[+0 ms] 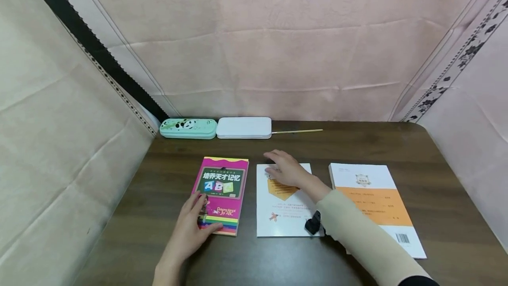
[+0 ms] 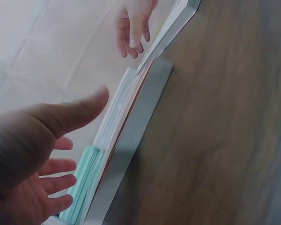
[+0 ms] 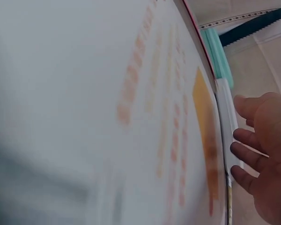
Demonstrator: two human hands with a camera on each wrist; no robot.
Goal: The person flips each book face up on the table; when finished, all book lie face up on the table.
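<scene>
A pink book (image 1: pixel 224 202) with a green title panel lies at the left of the table. My left hand (image 1: pixel 193 224) is at its lower left edge, thumb and fingers spread; in the left wrist view the same hand (image 2: pixel 33 154) shows relaxed fingers with nothing between them. In the middle lies a white book (image 1: pixel 285 220) with an orange label shape. Over its top part is my right hand (image 1: pixel 289 169), fingers extended; the right wrist view shows that hand (image 3: pixel 267 150) holding nothing. Whether it touches the cover I cannot tell.
A white and orange book (image 1: pixel 377 206) lies at the right, partly behind the right sleeve (image 1: pixel 361 233). Along the back edge stand a green panda case (image 1: pixel 188 129) and a white case (image 1: pixel 244 128), with a thin stick (image 1: pixel 297 131) beside them. Cloth walls (image 1: pixel 278 56) enclose the table.
</scene>
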